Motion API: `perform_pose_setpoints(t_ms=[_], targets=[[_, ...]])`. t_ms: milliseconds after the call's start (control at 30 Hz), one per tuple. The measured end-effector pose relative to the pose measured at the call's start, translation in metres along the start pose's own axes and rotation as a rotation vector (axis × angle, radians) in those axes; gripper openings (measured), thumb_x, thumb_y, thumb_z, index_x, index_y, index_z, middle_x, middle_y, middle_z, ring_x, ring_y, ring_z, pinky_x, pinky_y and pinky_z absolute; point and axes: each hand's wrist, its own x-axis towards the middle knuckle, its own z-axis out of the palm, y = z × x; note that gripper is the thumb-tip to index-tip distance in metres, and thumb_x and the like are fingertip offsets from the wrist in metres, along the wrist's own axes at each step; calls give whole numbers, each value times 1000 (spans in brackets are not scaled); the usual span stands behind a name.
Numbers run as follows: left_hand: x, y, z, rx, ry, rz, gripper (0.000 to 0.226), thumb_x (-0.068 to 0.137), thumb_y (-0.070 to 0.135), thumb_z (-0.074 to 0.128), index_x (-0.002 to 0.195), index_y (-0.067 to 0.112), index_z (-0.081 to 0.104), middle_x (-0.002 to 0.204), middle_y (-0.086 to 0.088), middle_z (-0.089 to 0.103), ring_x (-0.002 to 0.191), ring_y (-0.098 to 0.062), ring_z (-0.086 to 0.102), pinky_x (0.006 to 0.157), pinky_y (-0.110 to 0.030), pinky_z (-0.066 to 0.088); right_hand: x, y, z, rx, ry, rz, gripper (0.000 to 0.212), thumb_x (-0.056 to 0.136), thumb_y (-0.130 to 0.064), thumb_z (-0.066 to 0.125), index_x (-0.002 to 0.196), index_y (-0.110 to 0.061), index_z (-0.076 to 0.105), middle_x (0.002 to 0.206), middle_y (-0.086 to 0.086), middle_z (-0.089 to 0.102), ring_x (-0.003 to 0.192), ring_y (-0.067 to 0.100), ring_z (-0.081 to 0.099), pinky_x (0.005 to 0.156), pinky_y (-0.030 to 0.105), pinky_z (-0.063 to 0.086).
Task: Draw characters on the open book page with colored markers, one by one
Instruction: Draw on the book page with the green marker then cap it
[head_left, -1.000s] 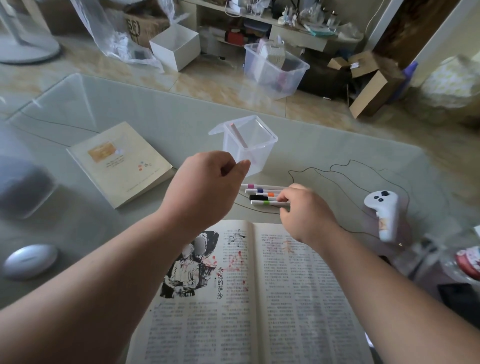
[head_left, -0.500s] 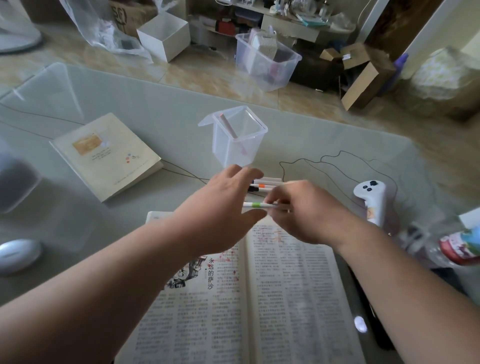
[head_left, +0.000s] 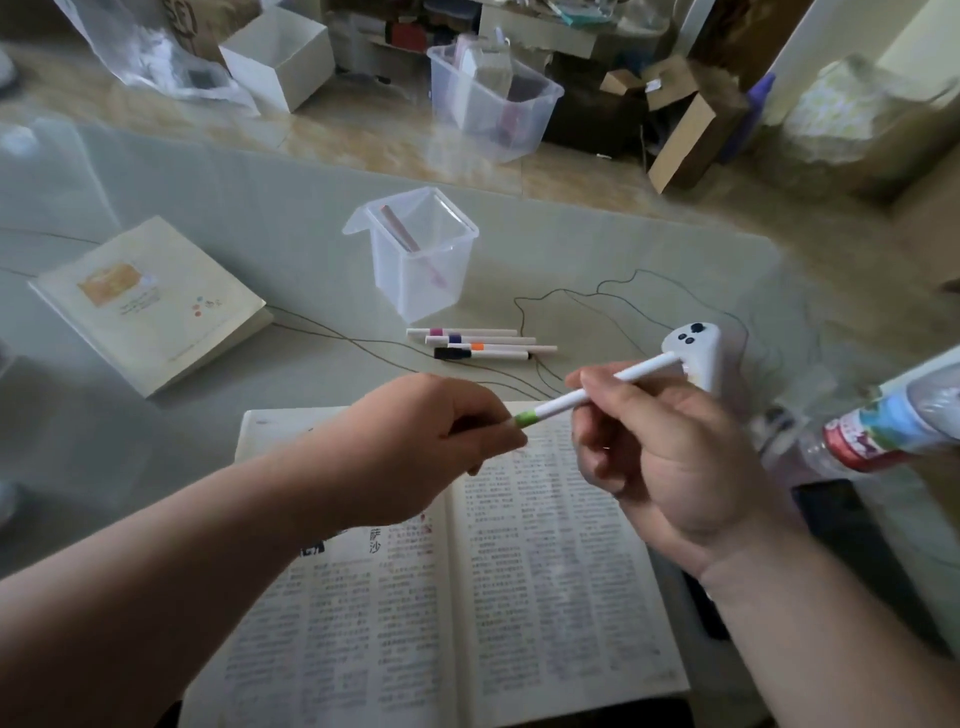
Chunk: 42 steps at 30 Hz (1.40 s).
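The open book (head_left: 519, 571) lies in front of me with printed text and red marks on its pages. Above it my right hand (head_left: 670, 462) grips the white barrel of a green marker (head_left: 566, 400). My left hand (head_left: 431, 441) pinches the marker's cap end, just past the green band. Several more markers (head_left: 483, 345) with pink, purple, orange and black bands lie side by side on the glass table beyond the book. A clear plastic marker box (head_left: 421, 254) stands behind them with one pink marker (head_left: 410, 244) inside.
A closed cream book (head_left: 145, 301) lies at the left. A white controller (head_left: 696, 353) and a plastic bottle (head_left: 883, 426) sit at the right, with a dark phone (head_left: 841, 525) below them. Thin cables (head_left: 571, 301) cross the table (head_left: 260, 197). Boxes clutter the floor beyond.
My right hand has lifted the green marker off the row and brought it over the book. My left hand has come from near the box to pinch the cap end.
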Motion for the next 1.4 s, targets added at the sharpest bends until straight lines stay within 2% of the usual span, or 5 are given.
perform_pose_setpoints(t_ms=[200,400,667,833,1400], targets=[[-2,4,2,9,-2,4,28,90,51,48,73,35,62,56,11,53,49,-7,44,51,-22,39,14,5,4,-117,-97,-56,25,91,-24,65,78,-3,68,59,12,61,44,18,48,38,21,35],[-4,-14,-13,62,35,-70,29,89,50,51,74,32,67,65,23,63,54,-1,55,54,-14,40,49,-25,-45,-13,276,-239,30,98,-17,56,70,-8,61,49,3,53,41,15,43,38,19,32],[8,-38,-1,429,-414,-106,24,94,57,44,76,46,54,147,39,28,139,7,19,119,-41,17,40,54,-28,-678,36,-82,15,81,-14,71,66,-19,69,57,-1,67,57,13,63,59,36,54],[5,-40,7,468,-558,-117,21,96,58,42,87,47,58,153,40,12,145,4,2,117,-43,13,37,66,-22,-723,-5,-89,3,76,-22,74,76,-21,72,68,3,73,68,22,70,65,46,59],[3,-34,11,505,-598,-170,26,100,53,36,81,40,48,158,33,6,148,0,-4,117,-58,14,36,74,-11,-938,35,-64,9,83,-17,76,74,-16,74,68,-6,72,67,4,63,50,9,43]])
